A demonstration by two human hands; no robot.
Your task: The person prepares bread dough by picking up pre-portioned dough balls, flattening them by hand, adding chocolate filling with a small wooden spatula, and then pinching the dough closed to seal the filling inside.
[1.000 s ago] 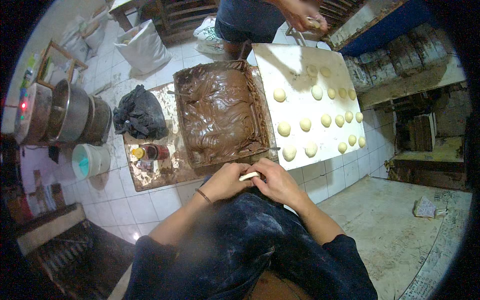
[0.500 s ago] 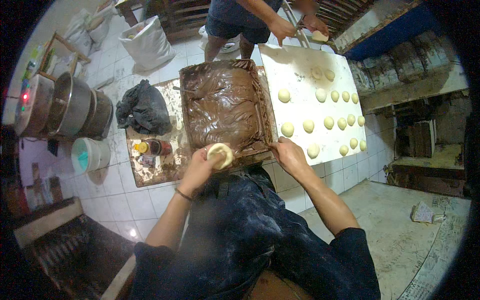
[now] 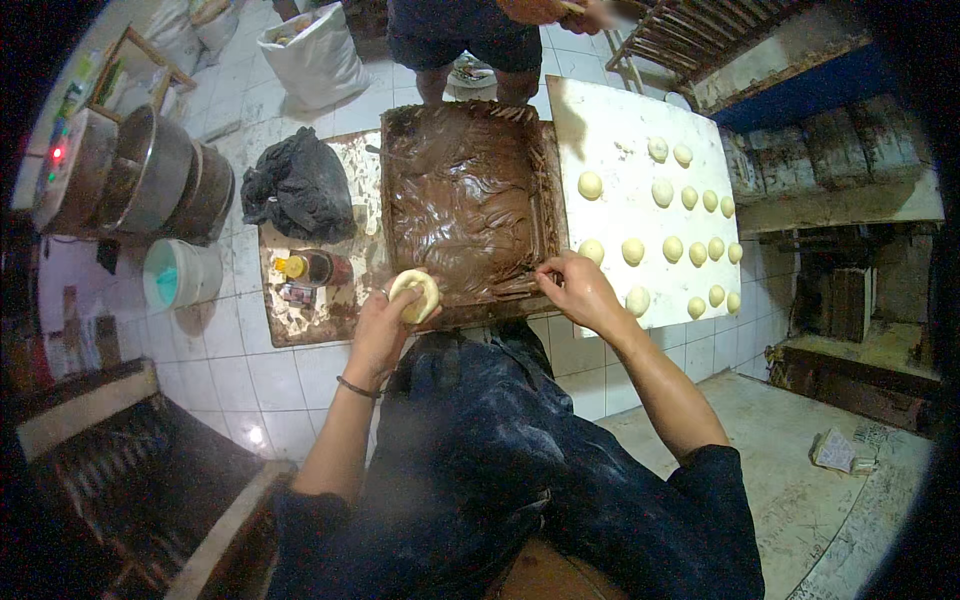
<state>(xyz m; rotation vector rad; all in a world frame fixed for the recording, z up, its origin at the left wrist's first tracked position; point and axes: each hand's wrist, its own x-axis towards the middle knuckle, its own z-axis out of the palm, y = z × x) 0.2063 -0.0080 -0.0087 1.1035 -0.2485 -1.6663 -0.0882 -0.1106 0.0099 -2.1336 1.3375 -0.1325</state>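
My left hand (image 3: 382,325) is closed round a flattened disc of pale dough (image 3: 415,297), its thumb pressed into the hollowed middle. The dough is held just off the near left corner of a deep rectangular tray (image 3: 470,303) filled with glossy brown chocolate paste (image 3: 460,205). At the tray's near right corner is my right hand (image 3: 582,292), thumb and forefinger pinched together over the paste-smeared rim. Whatever lies between those fingers is too small to make out. Several round dough balls (image 3: 633,251) sit in rows on a pale board (image 3: 610,110) to the right.
Left of the tray are a crumpled black plastic bag (image 3: 298,185) and a yellow-capped bottle (image 3: 318,266). Metal pots (image 3: 150,170) and a white bucket (image 3: 180,275) stand farther left. A co-worker (image 3: 465,40) stands beyond the tray, near a white sack (image 3: 312,60).
My right hand has moved slightly inward over the tray's corner. The dough in my left hand has tilted more upright. The co-worker's hands have drawn back from the board. The whole view has shifted.
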